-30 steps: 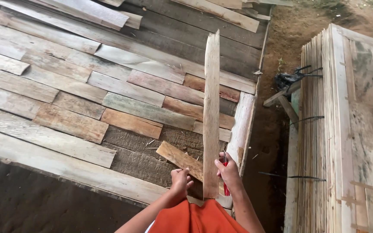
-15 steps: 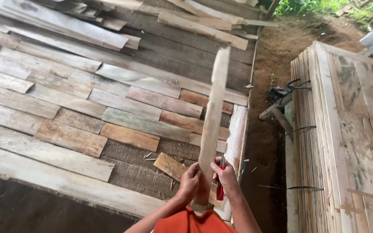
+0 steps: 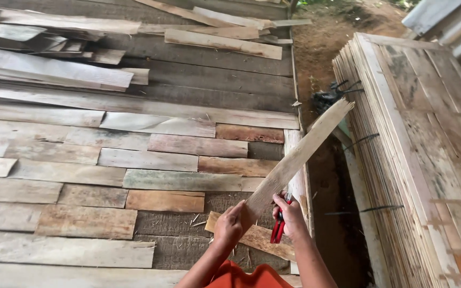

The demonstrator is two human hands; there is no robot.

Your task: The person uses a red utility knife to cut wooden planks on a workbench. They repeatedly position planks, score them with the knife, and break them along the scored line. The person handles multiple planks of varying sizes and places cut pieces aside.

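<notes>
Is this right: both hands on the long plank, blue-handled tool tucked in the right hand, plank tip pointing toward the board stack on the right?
Not quite. The head view shows the tool has red handles, not blue. The rest holds: left hand and right hand hold the long plank, its tip toward the board stack on the right.

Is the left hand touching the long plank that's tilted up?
Touching. The head view shows the left hand wrapped around the lower end of the long plank, no gap visible.
</notes>
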